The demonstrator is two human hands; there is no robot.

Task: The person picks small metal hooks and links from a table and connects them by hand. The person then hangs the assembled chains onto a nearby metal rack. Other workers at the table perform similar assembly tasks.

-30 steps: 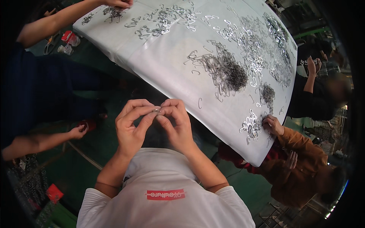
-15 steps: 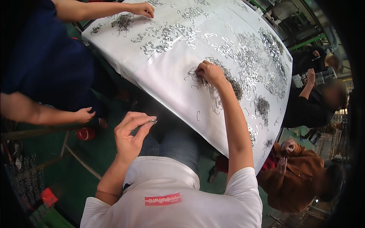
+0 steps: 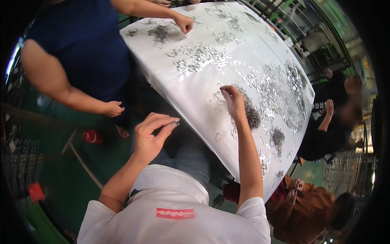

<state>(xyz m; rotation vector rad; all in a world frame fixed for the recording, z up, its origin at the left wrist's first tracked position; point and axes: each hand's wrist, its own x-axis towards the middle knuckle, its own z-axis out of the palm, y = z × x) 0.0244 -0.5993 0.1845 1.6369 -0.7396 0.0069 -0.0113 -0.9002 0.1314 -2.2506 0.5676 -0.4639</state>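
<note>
Small bent metal hooks lie scattered and heaped over a white-covered table [image 3: 183, 87]. My left hand [image 3: 151, 132] is off the table's near edge, thumb and fingers pinched on a small metal hook [image 3: 176, 122]; most of that hook is hidden by the fingertips. Over the table, my right hand [image 3: 234, 101] is closed in a pinch beside a dense pile of hooks [image 3: 251, 114]. A dark bit of a metal hook shows at its fingertips. A few loose hooks [image 3: 217, 137] rest nearer me.
At the left, a co-worker in dark blue [image 3: 93, 57] reaches a hand [image 3: 185, 24] over the table. Other people [image 3: 300, 207] stand along the right side. A red container [image 3: 92, 136] is on the green floor at the left, near a thin frame [image 3: 83, 158].
My view has shifted. My right hand has drawn up from the loose hooks, with a dark piece at its fingertips. My left hand keeps its pinch. The co-worker's hand on the table has moved.
</note>
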